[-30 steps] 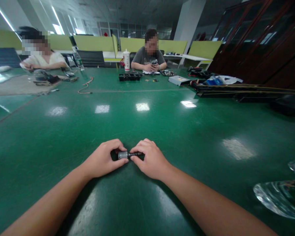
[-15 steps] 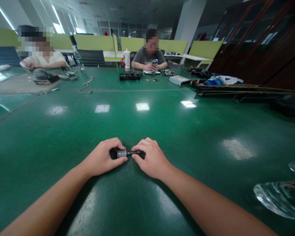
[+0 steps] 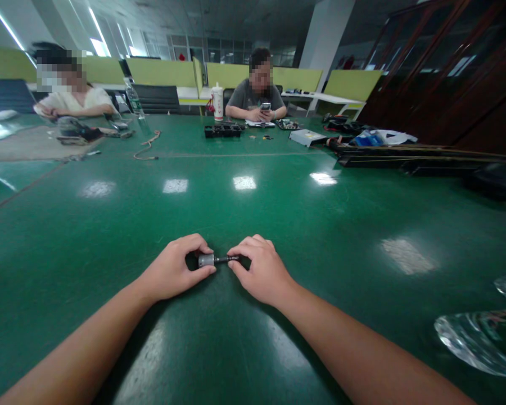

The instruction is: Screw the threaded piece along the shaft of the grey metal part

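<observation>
Low over the green table, my left hand [image 3: 184, 263] grips a short grey metal cylinder [image 3: 206, 260] between thumb and fingers. From its right end a thin dark metal rod [image 3: 221, 259] sticks out sideways, roughly level. My right hand [image 3: 259, 264] pinches this rod near its far end with thumb and fingertips; the tip shows inside the curl of the hand. Cylinder and rod lie in one line between both hands. How the two are joined cannot be made out.
A clear plastic bottle [image 3: 480, 342] lies at the right edge. Across the green table [image 3: 253, 211] sit two people, one holding a phone [image 3: 265, 106]. Far back are a black part [image 3: 223, 131], a white cup [image 3: 217, 102], a cord [image 3: 147, 147], a grey metal box [image 3: 307, 138] and long black bars [image 3: 388, 154].
My left hand has shifted slightly left with the cylinder. My right fingertips sit farther along the rod, so more of it shows between the hands.
</observation>
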Available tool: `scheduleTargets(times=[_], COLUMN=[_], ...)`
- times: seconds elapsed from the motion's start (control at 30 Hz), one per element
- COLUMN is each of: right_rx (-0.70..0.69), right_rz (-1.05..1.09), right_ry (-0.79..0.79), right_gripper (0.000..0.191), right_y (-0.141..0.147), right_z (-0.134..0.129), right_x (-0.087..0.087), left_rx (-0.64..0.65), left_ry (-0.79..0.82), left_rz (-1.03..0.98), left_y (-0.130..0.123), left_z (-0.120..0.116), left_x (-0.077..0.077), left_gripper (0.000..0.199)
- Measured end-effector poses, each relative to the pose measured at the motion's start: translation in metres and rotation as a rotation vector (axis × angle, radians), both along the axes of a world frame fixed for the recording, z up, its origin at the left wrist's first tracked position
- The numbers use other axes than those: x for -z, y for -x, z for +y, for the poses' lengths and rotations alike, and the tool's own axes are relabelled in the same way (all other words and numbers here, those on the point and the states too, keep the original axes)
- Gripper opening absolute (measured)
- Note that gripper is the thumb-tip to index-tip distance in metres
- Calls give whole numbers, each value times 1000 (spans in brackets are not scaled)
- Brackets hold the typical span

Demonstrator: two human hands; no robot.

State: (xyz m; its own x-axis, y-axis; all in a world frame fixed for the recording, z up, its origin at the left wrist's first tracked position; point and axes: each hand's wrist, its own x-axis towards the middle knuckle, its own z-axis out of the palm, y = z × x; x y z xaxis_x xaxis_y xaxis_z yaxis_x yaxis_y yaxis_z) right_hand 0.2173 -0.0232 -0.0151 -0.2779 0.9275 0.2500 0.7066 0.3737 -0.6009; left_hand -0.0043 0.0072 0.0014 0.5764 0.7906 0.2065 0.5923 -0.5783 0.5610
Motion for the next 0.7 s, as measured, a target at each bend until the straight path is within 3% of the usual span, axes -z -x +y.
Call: scheduleTargets(times=[0.7], right_rx=[173], right_rz=[-48], right_ry=[-18], right_gripper=[14], right_y=[-4], right_z=[1], right_x=[1], left_rx=[-76], left_ry=[-41], left_rz=[-14], left_y=[-2], left_z=[1], left_x=[-1], left_gripper=[18])
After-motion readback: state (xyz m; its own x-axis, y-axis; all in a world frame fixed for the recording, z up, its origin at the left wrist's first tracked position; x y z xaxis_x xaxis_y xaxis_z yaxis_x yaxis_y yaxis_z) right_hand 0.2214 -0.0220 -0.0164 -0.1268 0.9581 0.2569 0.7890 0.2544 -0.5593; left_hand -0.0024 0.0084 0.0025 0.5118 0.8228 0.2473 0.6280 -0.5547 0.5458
